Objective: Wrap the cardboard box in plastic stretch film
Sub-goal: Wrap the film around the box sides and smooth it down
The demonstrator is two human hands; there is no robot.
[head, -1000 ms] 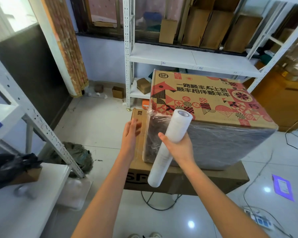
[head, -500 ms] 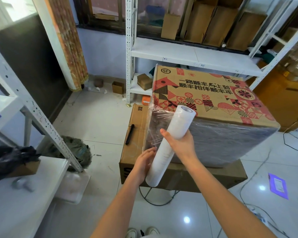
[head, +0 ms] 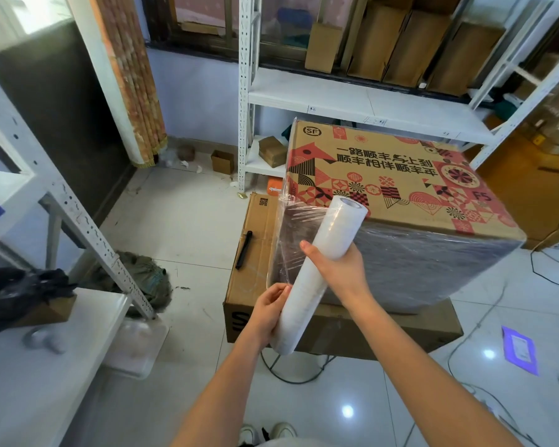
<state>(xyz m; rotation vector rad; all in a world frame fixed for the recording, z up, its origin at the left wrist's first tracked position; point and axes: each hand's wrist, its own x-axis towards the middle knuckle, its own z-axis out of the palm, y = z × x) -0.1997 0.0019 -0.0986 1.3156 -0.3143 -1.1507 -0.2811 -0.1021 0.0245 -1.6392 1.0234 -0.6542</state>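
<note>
A large printed cardboard box (head: 384,175) stands on a flat brown carton (head: 259,253), its near side covered in shiny stretch film. In front of its near left corner a white roll of stretch film (head: 320,262) tilts up to the right. My right hand (head: 336,269) grips the roll around its middle. My left hand (head: 271,304) holds the roll's lower end. A sheet of clear film (head: 284,240) runs from the roll to the box's left corner.
A black marker (head: 243,250) lies on the flat carton. White metal shelving (head: 352,98) with cardboard boxes stands behind. A white table (head: 29,366) with a black bag sits at left. Cables (head: 291,375) and a power strip lie on the tiled floor.
My left hand dropped from beside the box's left side and took hold of the roll's lower end. The right hand kept its grip on the roll.
</note>
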